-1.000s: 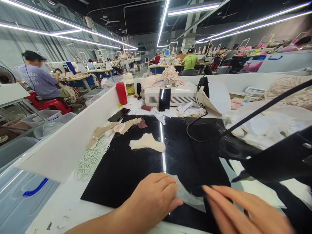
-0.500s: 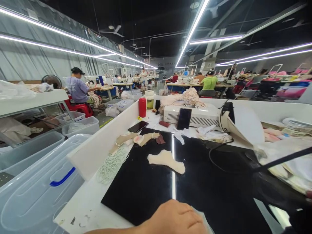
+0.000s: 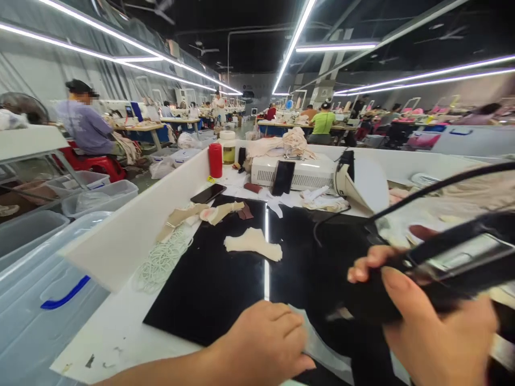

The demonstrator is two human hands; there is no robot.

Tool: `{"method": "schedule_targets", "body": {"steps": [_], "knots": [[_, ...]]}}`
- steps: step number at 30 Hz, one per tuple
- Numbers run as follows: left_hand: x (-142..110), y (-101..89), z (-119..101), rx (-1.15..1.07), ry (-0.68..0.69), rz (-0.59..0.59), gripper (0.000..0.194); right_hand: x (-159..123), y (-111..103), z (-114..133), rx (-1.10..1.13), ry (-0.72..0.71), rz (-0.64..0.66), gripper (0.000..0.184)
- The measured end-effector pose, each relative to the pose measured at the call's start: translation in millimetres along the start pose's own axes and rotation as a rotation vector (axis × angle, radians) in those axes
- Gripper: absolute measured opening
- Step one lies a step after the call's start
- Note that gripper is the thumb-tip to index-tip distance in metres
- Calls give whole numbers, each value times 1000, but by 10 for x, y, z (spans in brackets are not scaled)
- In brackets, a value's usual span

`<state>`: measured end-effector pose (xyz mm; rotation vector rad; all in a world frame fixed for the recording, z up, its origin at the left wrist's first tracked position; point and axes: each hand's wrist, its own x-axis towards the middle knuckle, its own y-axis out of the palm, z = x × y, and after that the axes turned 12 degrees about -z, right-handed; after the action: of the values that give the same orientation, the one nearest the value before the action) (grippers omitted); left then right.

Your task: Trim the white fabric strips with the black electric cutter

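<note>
Head view: At my worktable, a heap of pale green cord (image 3: 163, 262) rests by the left side of a black board (image 3: 193, 305), with tan offcuts (image 3: 177, 217) just beyond, both apparently parked at the margin so they stay out of my way. A cream fabric piece (image 3: 253, 243) lies flat mid-board, likely within easy reach. Nearer me, my left hand (image 3: 267, 340) bears down with curled fingers on one end of a translucent piece (image 3: 324, 346), seemingly so it cannot slide; whether my fingers pinch it or merely press, I cannot tell. At right, my right hand (image 3: 438, 343) is wrapped around a black tool (image 3: 478, 276), held above the board, its tip angled toward my other hand, probably for control.

The translucent piece, at the board's near side, looks thin, pale and grayish, with a curved edge running rightward from under my knuckles. The black tool carries a silvery panel; its tip is blurred. A black cable (image 3: 442, 187) arcs above it.
</note>
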<state>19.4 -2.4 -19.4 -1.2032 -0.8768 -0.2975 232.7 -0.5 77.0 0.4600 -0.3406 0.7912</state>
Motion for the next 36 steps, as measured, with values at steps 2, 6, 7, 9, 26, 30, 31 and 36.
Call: {"method": "schedule_targets", "body": {"steps": [2,6,7,9,26,30,31,36], "knots": [[12,-83,-18,-17,-14,0,38,-22,75,35,87,35,-2,67],[21,-153,-38,-33,-27,-1,35,-93,192,53,160,33,44,55],[23,-157,-41,-37,-35,-5,35,-109,204,48,170,32,54,54],[33,-166,-45,-42,-45,-15,37,-135,210,34,185,34,68,52],[22,-261,-33,-77,-52,74,34,-197,256,-18,183,36,62,46],[10,-248,-27,-79,-53,64,33,-200,277,-5,198,57,80,49],[8,-244,-27,-84,-58,44,33,-202,288,-1,210,64,80,50],[11,-245,-30,-91,-66,70,32,-233,337,-16,249,96,90,52]]}}
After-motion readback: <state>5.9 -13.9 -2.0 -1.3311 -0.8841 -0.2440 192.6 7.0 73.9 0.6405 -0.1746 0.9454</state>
